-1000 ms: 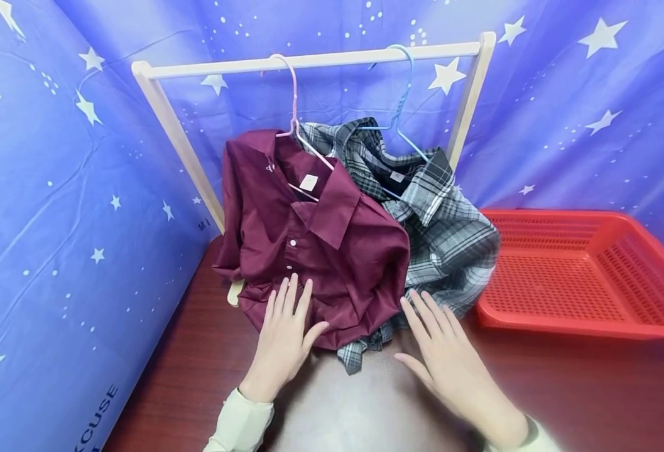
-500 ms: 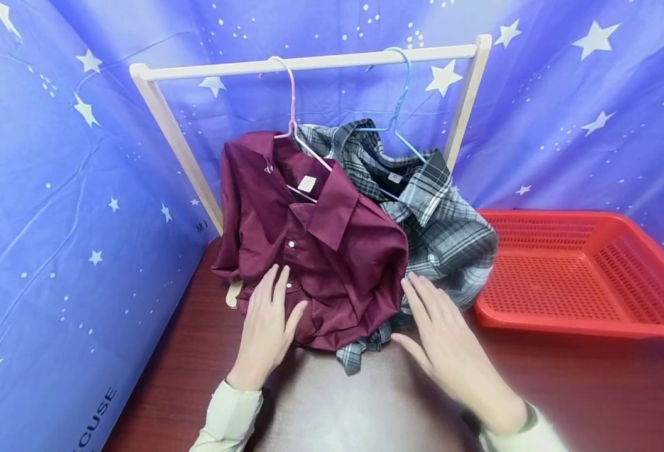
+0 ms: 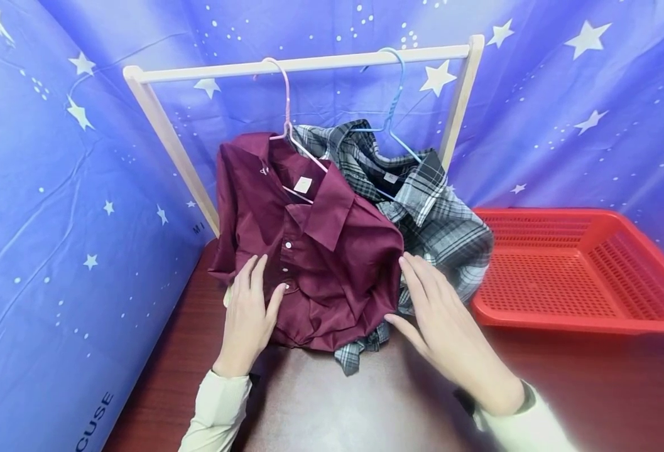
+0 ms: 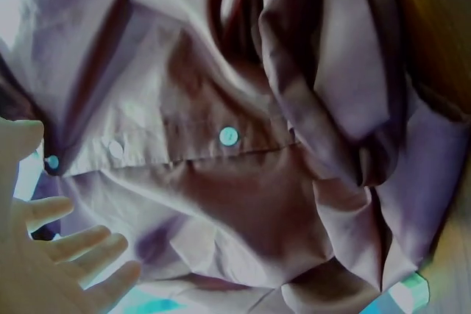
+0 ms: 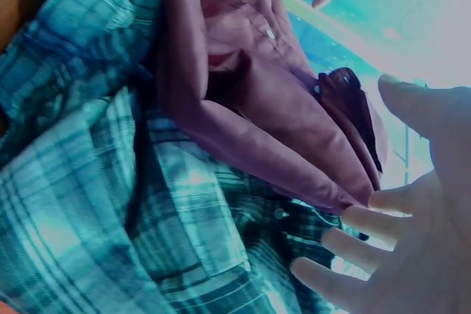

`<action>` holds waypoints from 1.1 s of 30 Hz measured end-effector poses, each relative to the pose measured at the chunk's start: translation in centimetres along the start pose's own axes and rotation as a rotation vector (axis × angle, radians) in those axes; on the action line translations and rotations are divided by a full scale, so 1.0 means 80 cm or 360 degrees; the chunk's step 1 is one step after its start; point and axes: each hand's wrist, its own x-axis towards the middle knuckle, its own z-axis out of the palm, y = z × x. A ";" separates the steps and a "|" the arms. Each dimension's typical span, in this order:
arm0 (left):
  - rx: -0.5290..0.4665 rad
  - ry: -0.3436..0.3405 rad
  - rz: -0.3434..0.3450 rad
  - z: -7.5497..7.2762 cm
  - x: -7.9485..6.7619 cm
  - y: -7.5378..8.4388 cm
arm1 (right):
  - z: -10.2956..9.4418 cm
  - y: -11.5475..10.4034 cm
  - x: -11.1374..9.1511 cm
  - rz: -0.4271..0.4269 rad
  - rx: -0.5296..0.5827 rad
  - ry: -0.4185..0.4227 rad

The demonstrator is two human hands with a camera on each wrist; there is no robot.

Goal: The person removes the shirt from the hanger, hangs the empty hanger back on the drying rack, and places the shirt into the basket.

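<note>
A maroon shirt hangs from a pink hanger in the head view. Beside and partly behind it, a grey plaid shirt hangs on a blue hanger. My left hand is at the maroon shirt's lower left front, fingers extended and thumb apart. At that shirt's right edge, in front of the plaid one, is my right hand, its fingers also extended. Neither hand grips anything; whether they touch the cloth is hard to tell. The left wrist view shows the shirt's white buttons close up.
Both hangers hook over the bar of a wooden rack. To the right, a red plastic basket stands on the dark reddish table. A blue star-patterned curtain encloses the left side and back.
My left hand has moved left and up across the maroon shirt's front. My right hand has risen along that shirt's right edge. Both shirts stay hanging, and the whole view shifts slightly.
</note>
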 end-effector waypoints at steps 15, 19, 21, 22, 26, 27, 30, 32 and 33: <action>-0.0095 0.0079 -0.0051 -0.005 0.022 -0.017 | -0.013 -0.006 0.045 -0.0009 0.0108 0.0177; -0.0110 0.0085 -0.0076 -0.006 0.028 -0.022 | -0.015 -0.008 0.057 -0.0016 0.0129 0.0189; -0.0114 0.0093 -0.0090 -0.006 0.030 -0.025 | -0.017 -0.009 0.064 -0.0020 0.0141 0.0195; -0.0115 0.0100 -0.0095 -0.005 0.031 -0.027 | -0.018 -0.010 0.067 -0.0022 0.0145 0.0194; -0.0125 0.0125 -0.0107 -0.004 0.037 -0.036 | -0.017 -0.012 0.080 -0.0025 0.0156 0.0194; -0.0127 0.0129 -0.0107 -0.004 0.039 -0.039 | -0.016 -0.012 0.083 -0.0024 0.0152 0.0192; -0.0127 0.0130 -0.0102 -0.003 0.046 -0.045 | -0.010 -0.011 0.090 -0.0017 0.0136 0.0195; -0.0119 0.0128 -0.0093 -0.002 0.051 -0.049 | -0.005 -0.011 0.095 -0.0010 0.0120 0.0193; -0.0114 0.0127 -0.0086 -0.002 0.054 -0.050 | -0.002 -0.011 0.098 -0.0004 0.0117 0.0194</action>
